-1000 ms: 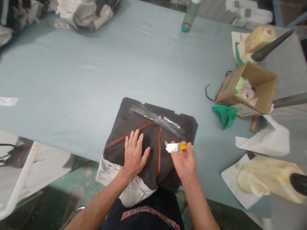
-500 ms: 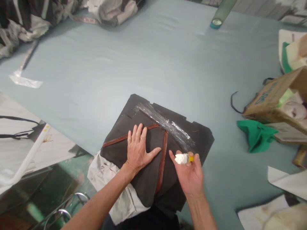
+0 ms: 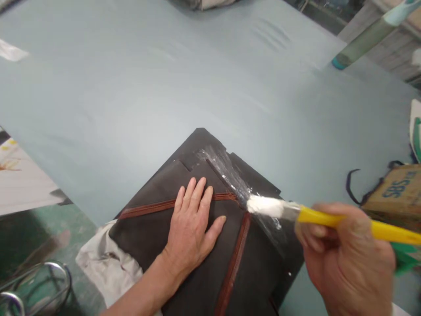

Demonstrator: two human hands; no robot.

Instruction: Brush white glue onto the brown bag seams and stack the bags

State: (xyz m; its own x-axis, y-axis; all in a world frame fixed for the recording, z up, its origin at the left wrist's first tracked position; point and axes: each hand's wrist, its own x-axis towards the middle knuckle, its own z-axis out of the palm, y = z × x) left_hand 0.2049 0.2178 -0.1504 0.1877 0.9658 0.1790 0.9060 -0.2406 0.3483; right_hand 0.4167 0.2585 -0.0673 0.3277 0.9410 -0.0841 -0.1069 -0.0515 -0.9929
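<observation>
My left hand (image 3: 192,224) lies flat, fingers stretched, on a dark leather-like piece (image 3: 148,241) with reddish-brown trim strips (image 3: 233,272). My right hand (image 3: 348,254) grips a paintbrush (image 3: 322,217) by its yellow handle. The brush's bristles, coated in thick white paste, touch the dark piece close to where the two trim strips nearly meet. A smeared band of whitish paste (image 3: 226,169) runs diagonally over the piece's upper part. Pale cloth (image 3: 108,263) hangs out from under its left edge.
Beneath the piece is a table with a grey-blue cover (image 3: 131,87). A cardboard box (image 3: 394,188) with a dark cord stands at the right, near green cloth (image 3: 406,259). A greenish roll (image 3: 365,44) lies at the back right. Metal rings (image 3: 55,276) show at lower left.
My right hand has turned the brush, so its bristles now point left onto the pasted band. My left hand stays flat on the dark piece. The whole view has shifted and tilted.
</observation>
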